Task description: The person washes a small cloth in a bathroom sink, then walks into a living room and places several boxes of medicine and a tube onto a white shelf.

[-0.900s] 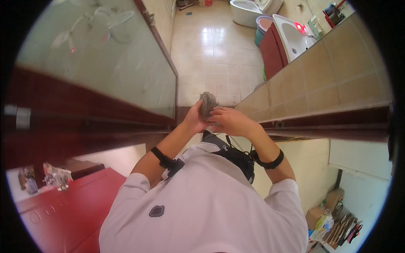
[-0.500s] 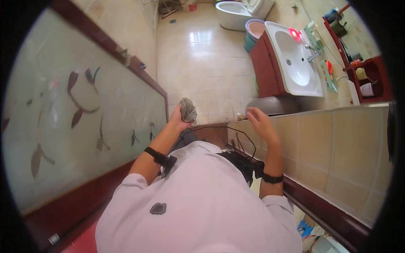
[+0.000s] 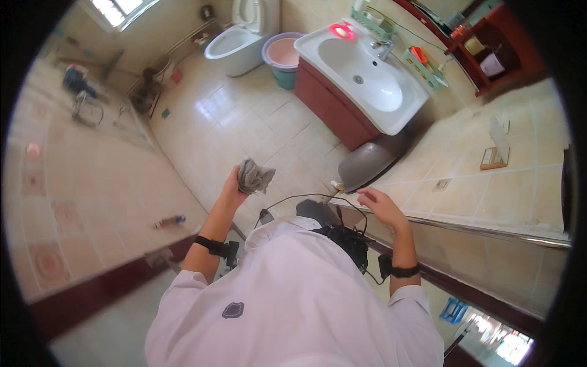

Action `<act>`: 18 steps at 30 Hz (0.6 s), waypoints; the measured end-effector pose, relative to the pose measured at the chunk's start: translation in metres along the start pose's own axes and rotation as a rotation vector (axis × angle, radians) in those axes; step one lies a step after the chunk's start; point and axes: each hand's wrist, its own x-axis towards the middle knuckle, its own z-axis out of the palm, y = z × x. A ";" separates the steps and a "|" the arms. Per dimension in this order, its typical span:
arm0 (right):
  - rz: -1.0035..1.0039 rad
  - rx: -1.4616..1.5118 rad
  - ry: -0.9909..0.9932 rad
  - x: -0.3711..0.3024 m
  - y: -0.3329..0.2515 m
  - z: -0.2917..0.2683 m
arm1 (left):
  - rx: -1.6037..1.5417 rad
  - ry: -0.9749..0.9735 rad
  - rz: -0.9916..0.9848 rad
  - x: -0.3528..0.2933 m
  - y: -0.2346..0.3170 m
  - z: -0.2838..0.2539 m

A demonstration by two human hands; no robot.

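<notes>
A crumpled grey cloth (image 3: 254, 176) is gripped in my left hand (image 3: 234, 188), held out ahead of me over the tiled floor. My right hand (image 3: 381, 207) hangs free with fingers loosely bent and apart, nothing in it. Just beyond that hand, a large grey basin (image 3: 369, 164) leans on its side beside the red sink cabinet (image 3: 335, 105). A black cable (image 3: 292, 196) loops across in front of my shirt between the two arms. Each forearm wears a black strap with a small device.
Ahead right is a white washbasin (image 3: 342, 67) with a tap (image 3: 384, 50). Left of it stand a bucket with a pink basin (image 3: 284, 54) on top and a toilet (image 3: 235, 48). A tiled wall (image 3: 98, 208) runs along the left, a metal-edged wall (image 3: 465, 230) on the right.
I have moved forward through the doorway and turned right; the frosted door has slid back out of most of the view. The cloth stays in my left hand.
</notes>
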 end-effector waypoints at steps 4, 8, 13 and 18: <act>-0.042 -0.080 0.046 0.067 -0.057 0.007 | 0.194 0.048 -0.073 0.070 0.065 -0.008; -0.095 -0.139 0.187 0.147 -0.085 -0.031 | 0.343 -0.083 -0.138 0.131 0.109 0.038; -0.111 0.281 0.246 0.280 -0.080 -0.082 | 0.313 -0.061 -0.241 0.194 0.152 0.083; -0.050 0.440 0.299 0.408 -0.084 -0.162 | 0.442 0.001 -0.266 0.273 0.219 0.129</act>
